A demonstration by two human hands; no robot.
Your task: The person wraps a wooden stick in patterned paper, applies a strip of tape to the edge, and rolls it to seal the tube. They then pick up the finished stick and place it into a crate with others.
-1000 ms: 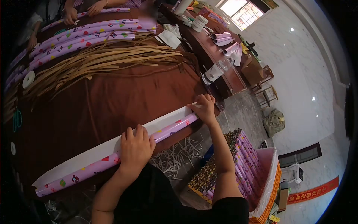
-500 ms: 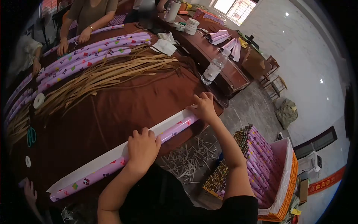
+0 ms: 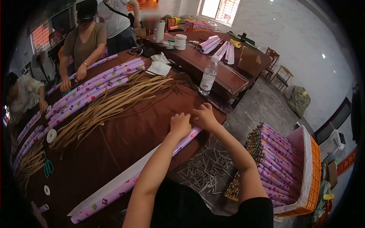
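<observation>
Grip: my left hand (image 3: 180,125) and right hand (image 3: 206,118) bent over the patterned roll (image 3: 114,192), closure unclear. Edge-work apparently in hand; calls for even pressure.

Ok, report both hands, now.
Left hand: fingers curled at the patterned pink paper roll; grip unclear.
Right hand: fingers bent by its far end; hold unclear.

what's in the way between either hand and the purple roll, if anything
Nothing visible: the left hand and right hand are both right at the far end of the purple roll. The bottle stands beyond them, and the left forearm only hides part of the roll from view.
</observation>
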